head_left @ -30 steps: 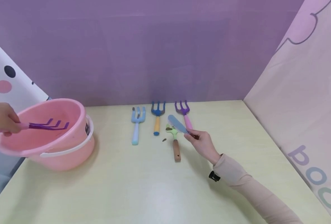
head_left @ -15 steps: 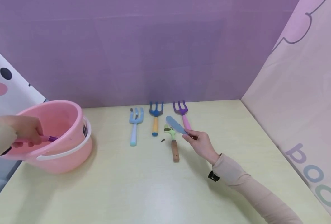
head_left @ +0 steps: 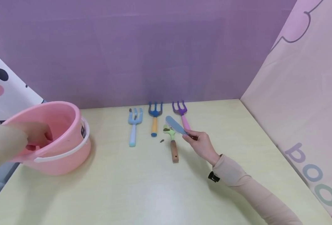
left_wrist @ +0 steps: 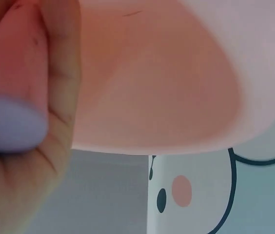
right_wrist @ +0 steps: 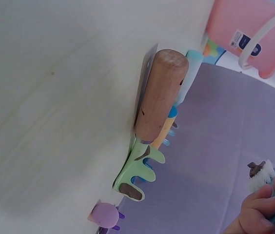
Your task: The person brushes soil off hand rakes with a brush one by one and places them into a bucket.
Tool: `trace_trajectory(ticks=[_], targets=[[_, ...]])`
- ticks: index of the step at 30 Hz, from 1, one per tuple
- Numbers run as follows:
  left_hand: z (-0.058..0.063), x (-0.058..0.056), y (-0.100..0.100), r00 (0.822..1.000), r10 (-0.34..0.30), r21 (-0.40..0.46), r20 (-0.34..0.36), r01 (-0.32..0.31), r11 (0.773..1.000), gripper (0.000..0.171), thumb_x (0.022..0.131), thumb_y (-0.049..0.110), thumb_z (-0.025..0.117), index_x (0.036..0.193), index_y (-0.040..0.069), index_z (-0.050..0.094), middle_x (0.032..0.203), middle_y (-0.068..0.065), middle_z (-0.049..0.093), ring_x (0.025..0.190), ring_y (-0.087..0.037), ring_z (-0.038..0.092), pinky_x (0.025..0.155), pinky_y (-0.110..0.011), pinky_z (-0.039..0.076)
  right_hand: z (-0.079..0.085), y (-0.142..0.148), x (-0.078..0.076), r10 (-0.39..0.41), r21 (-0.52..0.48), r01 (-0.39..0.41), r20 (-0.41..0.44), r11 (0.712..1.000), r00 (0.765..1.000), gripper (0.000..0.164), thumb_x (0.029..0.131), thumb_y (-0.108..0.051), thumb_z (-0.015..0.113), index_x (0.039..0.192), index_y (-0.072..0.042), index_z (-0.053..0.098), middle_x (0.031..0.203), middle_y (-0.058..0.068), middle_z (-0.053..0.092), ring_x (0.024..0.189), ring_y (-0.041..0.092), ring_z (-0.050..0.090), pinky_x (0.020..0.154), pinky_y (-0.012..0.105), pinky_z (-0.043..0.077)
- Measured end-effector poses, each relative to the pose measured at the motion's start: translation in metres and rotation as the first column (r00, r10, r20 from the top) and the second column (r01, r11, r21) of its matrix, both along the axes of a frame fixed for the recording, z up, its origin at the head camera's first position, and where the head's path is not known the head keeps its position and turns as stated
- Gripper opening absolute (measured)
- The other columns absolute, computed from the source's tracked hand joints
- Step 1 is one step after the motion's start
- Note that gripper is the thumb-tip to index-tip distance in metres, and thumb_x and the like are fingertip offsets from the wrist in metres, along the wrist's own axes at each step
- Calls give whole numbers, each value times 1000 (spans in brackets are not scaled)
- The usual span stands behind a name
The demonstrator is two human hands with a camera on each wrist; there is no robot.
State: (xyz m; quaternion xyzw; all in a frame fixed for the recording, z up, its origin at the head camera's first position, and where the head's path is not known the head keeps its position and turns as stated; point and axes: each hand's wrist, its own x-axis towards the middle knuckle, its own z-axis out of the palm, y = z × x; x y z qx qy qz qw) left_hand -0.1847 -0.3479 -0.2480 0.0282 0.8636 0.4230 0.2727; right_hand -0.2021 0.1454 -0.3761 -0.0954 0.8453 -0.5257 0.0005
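My left hand (head_left: 39,134) reaches inside the pink bucket (head_left: 61,164). In the left wrist view its fingers wrap round the pink handle (left_wrist: 18,68) of a hand rake, which ends in a lavender tip; the purple tines are hidden. My right hand (head_left: 201,144) holds a blue brush (head_left: 175,124) above the table. White bristles (right_wrist: 263,176) show in the right wrist view, with a dark clump on them. Below the brush lies a green hand fork (head_left: 171,134) with a brown wooden handle and dark patches on its tines.
Along the back lie a light blue fork (head_left: 133,128) with dark bits, a blue fork (head_left: 154,120) with a yellow handle, and a purple fork (head_left: 182,114) with a pink handle. A dark crumb (head_left: 162,141) sits on the table (head_left: 132,187). A purple wall (head_left: 126,56) stands behind.
My left hand has carried the rake rightward and down into the bucket, so its purple tines have gone from sight. The right hand keeps the brush nearly still; the view shifts slightly.
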Motion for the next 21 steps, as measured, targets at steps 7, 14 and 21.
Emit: trace_trajectory(ticks=[7,14,21], targets=[[-9,5,-1,992,-121,307,-40,128,943,29,91,3,50,116,17,52,97,-11,61,74,-41,63,64,-55,50,0,0,0,6,-4,-6,-3,1000,1000,38,89,-18,59,123,-2,56,96,21,66,57,11,41,45,20,33],[-14,9,2,992,-16,83,-127,26,996,25,86,18,61,110,12,55,86,-13,62,65,-41,63,61,-53,52,0,-1,1,12,-15,-12,27,1000,1000,38,89,-17,58,124,-2,55,98,22,65,55,11,40,45,19,32],[-11,11,1,993,100,-67,-61,-104,992,41,80,34,67,113,14,53,92,-19,61,68,-40,64,63,-50,53,-3,-2,0,24,-2,-24,6,1000,1000,37,89,-17,58,122,0,56,96,22,66,56,10,40,45,20,32]])
